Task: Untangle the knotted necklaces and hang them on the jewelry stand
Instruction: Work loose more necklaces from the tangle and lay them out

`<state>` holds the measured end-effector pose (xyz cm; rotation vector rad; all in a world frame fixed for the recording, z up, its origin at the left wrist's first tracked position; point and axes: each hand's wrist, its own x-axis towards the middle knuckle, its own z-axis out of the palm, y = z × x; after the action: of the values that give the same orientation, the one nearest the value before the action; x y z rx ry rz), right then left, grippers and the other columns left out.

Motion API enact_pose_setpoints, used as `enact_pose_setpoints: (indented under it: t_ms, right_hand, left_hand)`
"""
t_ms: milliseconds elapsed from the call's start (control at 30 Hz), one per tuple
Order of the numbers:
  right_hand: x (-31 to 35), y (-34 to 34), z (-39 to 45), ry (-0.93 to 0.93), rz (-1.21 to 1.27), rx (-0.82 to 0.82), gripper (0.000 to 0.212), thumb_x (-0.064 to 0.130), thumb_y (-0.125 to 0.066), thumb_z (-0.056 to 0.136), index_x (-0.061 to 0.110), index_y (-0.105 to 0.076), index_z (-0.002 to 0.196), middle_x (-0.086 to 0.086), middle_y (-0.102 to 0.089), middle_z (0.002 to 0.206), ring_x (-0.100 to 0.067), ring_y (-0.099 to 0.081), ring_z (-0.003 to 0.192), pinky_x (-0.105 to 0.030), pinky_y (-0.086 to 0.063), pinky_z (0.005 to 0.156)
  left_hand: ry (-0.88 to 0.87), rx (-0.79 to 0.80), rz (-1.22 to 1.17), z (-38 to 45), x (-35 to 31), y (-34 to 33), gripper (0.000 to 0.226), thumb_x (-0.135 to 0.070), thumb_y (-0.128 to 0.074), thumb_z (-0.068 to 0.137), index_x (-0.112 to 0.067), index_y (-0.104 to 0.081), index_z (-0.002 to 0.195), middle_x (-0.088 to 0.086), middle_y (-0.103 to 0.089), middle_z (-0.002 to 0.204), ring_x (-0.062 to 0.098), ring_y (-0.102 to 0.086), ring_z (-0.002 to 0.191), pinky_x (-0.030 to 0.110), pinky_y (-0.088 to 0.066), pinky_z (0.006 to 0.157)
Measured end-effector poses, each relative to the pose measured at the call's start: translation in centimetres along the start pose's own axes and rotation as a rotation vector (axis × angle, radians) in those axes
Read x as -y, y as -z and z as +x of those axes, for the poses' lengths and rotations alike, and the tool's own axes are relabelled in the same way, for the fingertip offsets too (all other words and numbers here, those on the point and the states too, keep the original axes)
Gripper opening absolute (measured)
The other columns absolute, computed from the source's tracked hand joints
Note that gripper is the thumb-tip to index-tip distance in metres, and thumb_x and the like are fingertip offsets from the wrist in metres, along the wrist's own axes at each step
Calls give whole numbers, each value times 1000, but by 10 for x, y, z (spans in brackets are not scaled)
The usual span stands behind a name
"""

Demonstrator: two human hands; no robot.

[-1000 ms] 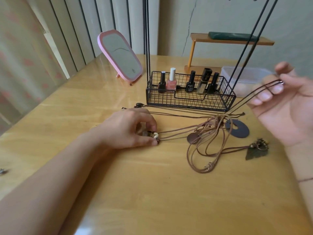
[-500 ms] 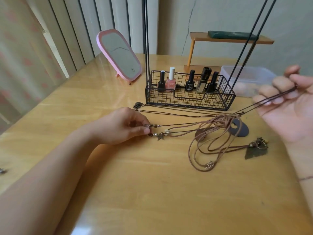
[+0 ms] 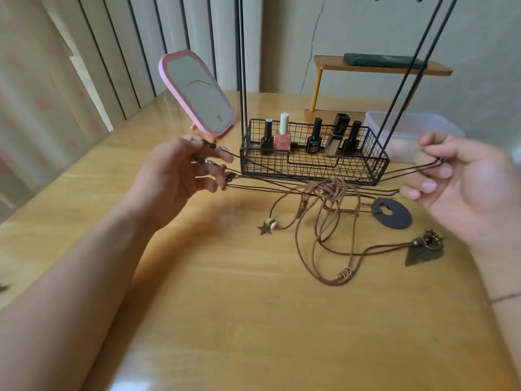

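Untangling stage: left hand and right hand both pinch dark cords, stretched nine-to-three through the brown knot. Next, tease strands free.

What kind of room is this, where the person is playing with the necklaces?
Probably a bedroom dressing table at home: a pink mirror stands on it, nail polish bottles sit in a black wire basket, and curtains hang behind.

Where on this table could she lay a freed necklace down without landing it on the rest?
The near table, bare below the cord tangle and between both forearms, is widest. Another bare patch lies left, between the mirror and left hand. It is crowded from the basket down to the leaf pendant.
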<state>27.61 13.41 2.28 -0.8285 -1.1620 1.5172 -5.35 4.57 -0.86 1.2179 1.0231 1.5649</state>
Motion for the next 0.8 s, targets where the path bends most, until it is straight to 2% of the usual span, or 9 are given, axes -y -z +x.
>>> enact_pose_setpoints:
  t_ms: [67, 167, 267, 400, 500, 667, 733, 800]
  right_hand:
    - [1, -2, -1, -14, -21, 51, 13, 11, -45, 75, 21, -53, 77, 7, -25, 45, -13, -29, 42, -21, -36, 45]
    - [1, -4, -3, -37, -56, 100, 12, 14, -47, 69, 20, -54, 78, 7, -23, 46, -13, -29, 42, -24, -36, 43]
    - [0, -5, -4, -48, -105, 133, 13, 10, -46, 73, 17, -55, 79, 6, -23, 47, -13, -29, 42, -25, -36, 43]
    - [-2, -5, -6, -20, -275, 164, 31, -2, -35, 95, 13, -61, 85, 5, -26, 49, -16, -33, 44, -28, -37, 44]
    - [-4, -5, -10, -25, -469, 260, 34, 2, -42, 99, 15, -72, 89, 3, -32, 52, -19, -38, 49, -29, -38, 47]
    - [-7, -9, -13, -40, -840, 448, 22, 22, -60, 89, 32, -76, 100, -5, -55, 59, -20, -50, 57, -25, -41, 50]
    - [-9, -11, -14, -52, -875, 465, 22, 31, -64, 80, 37, -76, 97, -8, -61, 62, -21, -52, 59, -27, -39, 51]
    - [-10, -12, -14, -40, -862, 452, 19, 34, -66, 75, 35, -77, 91, -8, -63, 62, -20, -52, 59, -32, -36, 54]
  left_hand:
    - [4, 1, -84, -1, -3, -1, 45, -21, -32, 91, -23, -68, 63, 5, -72, 91, 22, -60, 63, 26, -48, 57]
    - [19, -21, -153, -5, -7, -4, 60, -20, -24, 97, -21, -70, 59, 1, -74, 89, 19, -62, 63, 25, -48, 59]
    - [16, -54, -268, -6, -10, -5, 50, -24, -30, 94, -22, -63, 56, 1, -73, 86, 18, -61, 61, 25, -47, 59]
    - [28, -86, -409, -6, -10, -2, 31, -29, -41, 83, -23, -57, 57, -3, -66, 77, 14, -56, 60, 23, -46, 58]
    - [21, -79, -517, -5, -10, 2, 25, -29, -44, 80, -21, -53, 58, -5, -57, 68, 12, -49, 58, 21, -45, 57]
    - [12, -114, -651, -3, -9, 7, 18, -25, -46, 80, -20, -43, 63, -6, -43, 60, 10, -38, 53, 20, -40, 50]
    - [11, -149, -662, -2, -8, 8, 17, -25, -47, 79, -20, -39, 65, -7, -37, 57, 10, -32, 51, 20, -37, 48]
    - [10, -169, -673, -2, -7, 9, 17, -24, -47, 79, -20, -37, 65, -7, -34, 55, 9, -27, 50, 19, -31, 48]
